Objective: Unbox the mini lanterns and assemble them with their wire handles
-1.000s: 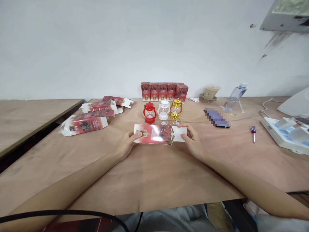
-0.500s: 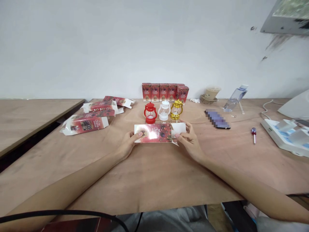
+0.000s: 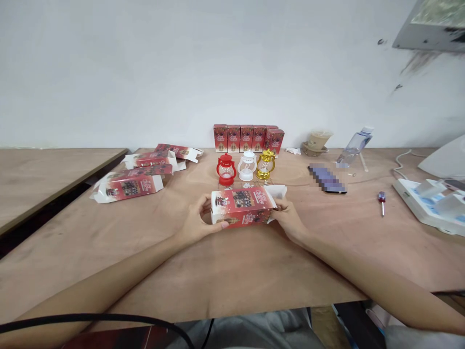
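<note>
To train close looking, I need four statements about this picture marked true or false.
1. The left hand and right hand hold a red printed cardboard box. True.
2. That box is fully closed. False: a white cardboard flap sticks out.
3. The white plastic lantern stands between the red plastic lantern and gold plastic lantern. True.
4. The small red-handled screwdriver lies left of the flat, purple-screened phone. False: the screwdriver lies right of the phone.
</note>
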`<state>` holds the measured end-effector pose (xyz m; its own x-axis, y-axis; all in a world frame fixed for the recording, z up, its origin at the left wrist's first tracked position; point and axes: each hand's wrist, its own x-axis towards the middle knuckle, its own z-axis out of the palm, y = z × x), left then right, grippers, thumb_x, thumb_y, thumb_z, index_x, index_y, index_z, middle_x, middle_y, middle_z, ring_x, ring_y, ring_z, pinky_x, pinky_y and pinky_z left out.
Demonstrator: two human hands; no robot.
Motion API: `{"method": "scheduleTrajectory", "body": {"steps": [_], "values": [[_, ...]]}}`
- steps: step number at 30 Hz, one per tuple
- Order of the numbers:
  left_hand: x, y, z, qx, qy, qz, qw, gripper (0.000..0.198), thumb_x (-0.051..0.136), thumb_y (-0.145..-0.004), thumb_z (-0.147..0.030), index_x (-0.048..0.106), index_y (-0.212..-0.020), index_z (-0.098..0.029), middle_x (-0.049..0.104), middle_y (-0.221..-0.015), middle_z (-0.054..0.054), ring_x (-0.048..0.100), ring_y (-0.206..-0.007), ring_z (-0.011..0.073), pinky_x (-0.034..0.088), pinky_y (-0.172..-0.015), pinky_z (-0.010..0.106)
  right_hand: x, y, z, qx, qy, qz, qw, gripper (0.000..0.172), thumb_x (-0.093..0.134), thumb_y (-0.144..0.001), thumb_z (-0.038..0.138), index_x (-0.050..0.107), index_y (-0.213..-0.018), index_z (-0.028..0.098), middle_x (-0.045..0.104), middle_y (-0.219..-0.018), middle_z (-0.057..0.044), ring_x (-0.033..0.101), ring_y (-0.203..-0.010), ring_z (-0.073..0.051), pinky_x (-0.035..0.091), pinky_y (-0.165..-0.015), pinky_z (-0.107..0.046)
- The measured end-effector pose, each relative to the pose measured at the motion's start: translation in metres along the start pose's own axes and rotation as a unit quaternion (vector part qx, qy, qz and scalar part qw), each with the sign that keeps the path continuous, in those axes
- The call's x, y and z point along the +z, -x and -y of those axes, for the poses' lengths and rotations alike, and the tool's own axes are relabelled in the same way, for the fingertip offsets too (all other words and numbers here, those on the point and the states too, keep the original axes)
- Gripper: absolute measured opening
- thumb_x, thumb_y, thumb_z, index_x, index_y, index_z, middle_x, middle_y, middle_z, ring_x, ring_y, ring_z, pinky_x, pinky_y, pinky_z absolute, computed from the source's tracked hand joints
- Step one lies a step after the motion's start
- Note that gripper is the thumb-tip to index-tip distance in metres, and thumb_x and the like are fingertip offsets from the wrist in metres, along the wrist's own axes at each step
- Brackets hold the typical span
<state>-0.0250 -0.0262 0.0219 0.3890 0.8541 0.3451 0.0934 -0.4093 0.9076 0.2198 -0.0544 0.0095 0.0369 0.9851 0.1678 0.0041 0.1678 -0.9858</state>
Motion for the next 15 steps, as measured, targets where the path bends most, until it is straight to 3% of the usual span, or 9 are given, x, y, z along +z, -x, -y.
{"method": "scheduleTrajectory", "body": {"steps": [4,9,12,15], "values": [[-0.002,0.004,0.001,0.039,-0.045,-0.010,0.998,0.058,0.080,-0.057,-0.034,0.052,-0.104,-0.017,0.065,-0.103,0.009,0.063,-0.095,0.0225,0.048,-0.088,0.035,0.000,-0.002,0.004,0.057,-0.041,-0.001,0.998,0.021,0.075,-0.052,0.033,0.074,-0.067,0.018,0.068,-0.062,-0.001,0.062,-0.065,-0.019,0.050,-0.060,-0.031],[-0.002,0.008,-0.002,0.065,-0.094,-0.048,0.992,0.059,0.084,-0.049,-0.031,0.056,-0.099,-0.018,0.066,-0.096,0.007,0.063,-0.089,0.0229,0.050,-0.086,0.035,0.000,-0.004,0.007,0.043,-0.028,0.046,0.998,0.022,0.077,-0.052,0.039,0.072,-0.061,0.020,0.068,-0.062,-0.001,0.064,-0.073,-0.022,0.051,-0.072,-0.036],[0.001,0.009,-0.005,0.061,-0.077,-0.076,0.992,0.058,0.085,-0.047,-0.030,0.057,-0.097,-0.020,0.065,-0.094,0.006,0.063,-0.088,0.0234,0.049,-0.087,0.037,-0.008,-0.011,0.007,0.014,0.009,0.028,0.999,0.028,0.077,-0.055,0.046,0.071,-0.061,0.020,0.068,-0.071,-0.004,0.063,-0.085,-0.024,0.049,-0.082,-0.040],[0.003,0.009,-0.005,0.051,-0.051,-0.119,0.990,0.059,0.085,-0.049,-0.032,0.055,-0.099,-0.020,0.063,-0.098,0.005,0.061,-0.096,0.0242,0.047,-0.092,0.037,-0.032,-0.025,0.010,-0.060,0.063,-0.053,0.995,0.032,0.075,-0.060,0.052,0.069,-0.062,0.021,0.066,-0.098,-0.006,0.057,-0.104,-0.025,0.043,-0.094,-0.042]]}}
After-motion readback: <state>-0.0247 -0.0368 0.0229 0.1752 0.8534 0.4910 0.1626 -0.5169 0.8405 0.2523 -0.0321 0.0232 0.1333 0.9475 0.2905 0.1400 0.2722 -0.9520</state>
